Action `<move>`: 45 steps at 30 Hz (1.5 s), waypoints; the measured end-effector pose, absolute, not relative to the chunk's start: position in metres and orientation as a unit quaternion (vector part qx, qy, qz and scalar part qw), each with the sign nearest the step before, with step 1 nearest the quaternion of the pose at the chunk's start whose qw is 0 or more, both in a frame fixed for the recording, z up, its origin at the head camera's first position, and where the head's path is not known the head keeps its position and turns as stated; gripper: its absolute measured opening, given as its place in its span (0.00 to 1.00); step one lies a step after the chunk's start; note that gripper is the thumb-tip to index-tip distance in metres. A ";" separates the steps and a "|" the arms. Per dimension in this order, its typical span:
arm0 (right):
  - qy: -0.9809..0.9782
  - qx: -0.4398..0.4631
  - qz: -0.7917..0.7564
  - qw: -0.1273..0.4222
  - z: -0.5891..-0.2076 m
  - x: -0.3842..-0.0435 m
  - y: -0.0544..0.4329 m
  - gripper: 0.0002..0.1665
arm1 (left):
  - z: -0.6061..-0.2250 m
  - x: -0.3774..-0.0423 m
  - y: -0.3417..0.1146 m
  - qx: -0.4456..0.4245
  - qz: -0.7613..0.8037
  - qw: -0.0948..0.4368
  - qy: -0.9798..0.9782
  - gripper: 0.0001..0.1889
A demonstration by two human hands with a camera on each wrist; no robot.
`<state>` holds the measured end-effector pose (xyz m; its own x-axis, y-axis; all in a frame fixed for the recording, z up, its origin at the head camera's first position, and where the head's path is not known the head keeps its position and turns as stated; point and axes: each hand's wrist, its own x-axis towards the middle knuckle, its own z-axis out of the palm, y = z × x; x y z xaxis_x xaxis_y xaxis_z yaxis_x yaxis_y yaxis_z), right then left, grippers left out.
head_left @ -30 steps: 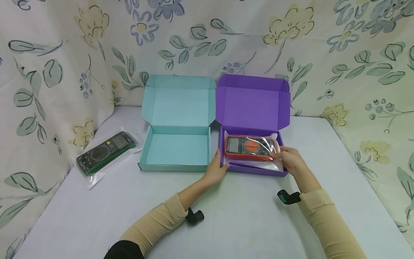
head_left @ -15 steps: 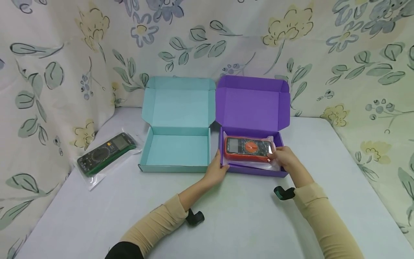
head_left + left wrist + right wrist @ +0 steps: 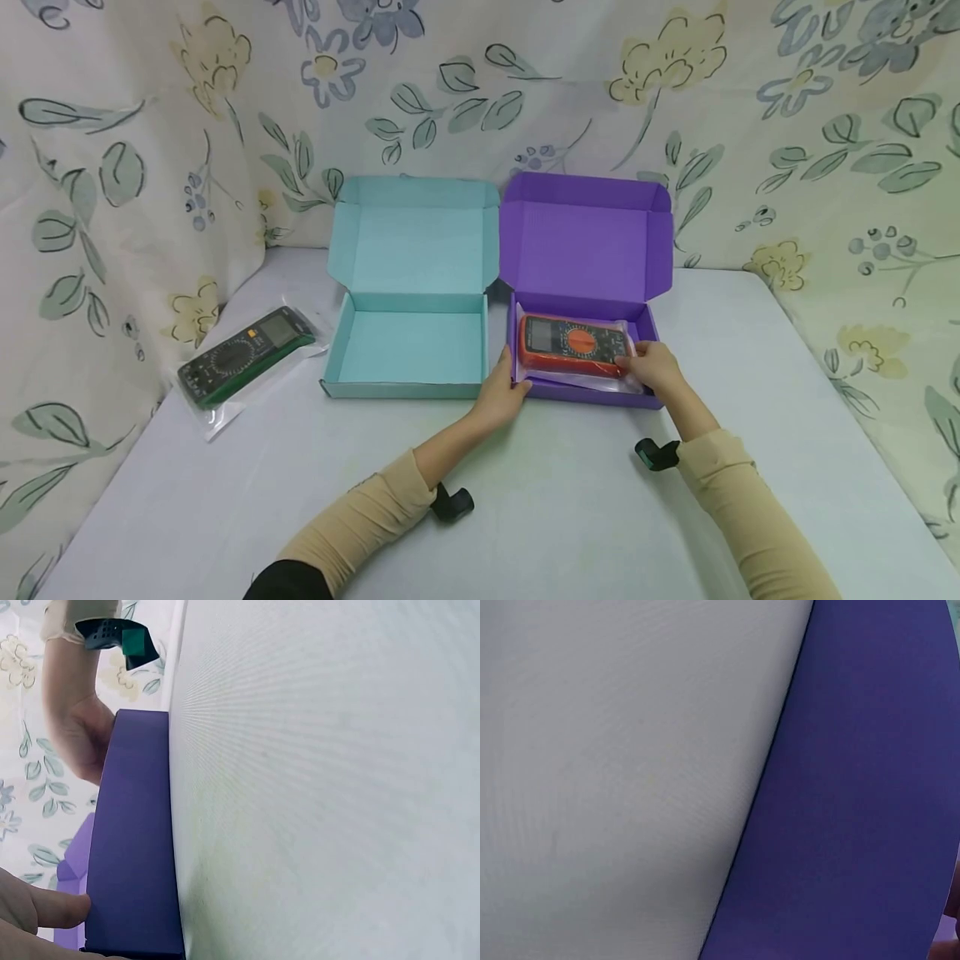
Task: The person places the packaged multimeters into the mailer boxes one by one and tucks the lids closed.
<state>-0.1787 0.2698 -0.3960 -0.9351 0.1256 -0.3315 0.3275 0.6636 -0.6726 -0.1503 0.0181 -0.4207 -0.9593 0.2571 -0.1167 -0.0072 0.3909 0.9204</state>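
Our left hand [image 3: 501, 393] grips the near-left corner of the purple box [image 3: 587, 397]; our right hand [image 3: 654, 367] pinches the right end of the orange multimeter [image 3: 576, 344] through its clear bag [image 3: 600, 383]. We should brace the box and keep the bag's edges inside the walls. The multimeter lies within, face up, long axis roughly left-to-right, screen end leftward, right end angled slightly toward us.

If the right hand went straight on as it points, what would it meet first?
The bagged red multimeter, which the right hand is touching; past that, probably a wall of the purple box, though depth is unclear.
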 end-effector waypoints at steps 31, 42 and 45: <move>0.694 0.156 -0.702 -0.018 -0.371 -0.174 0.296 0.34 | -0.368 -0.186 0.006 0.059 0.601 0.198 0.772 0.33; 0.470 0.161 -0.867 0.050 -0.360 -0.187 0.300 0.39 | -0.451 -0.316 0.026 -0.123 0.831 0.206 0.502 0.35; 0.374 0.181 -0.908 0.056 -0.360 -0.193 0.304 0.38 | -0.468 -0.345 0.033 -0.166 0.857 0.192 0.448 0.36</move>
<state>-0.1927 0.3042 -0.3603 -0.9284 0.0336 -0.3701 0.2369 -0.7138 -0.6590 -0.3448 0.0330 -0.4676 -0.8713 0.1806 -0.4562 -0.4777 -0.5245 0.7047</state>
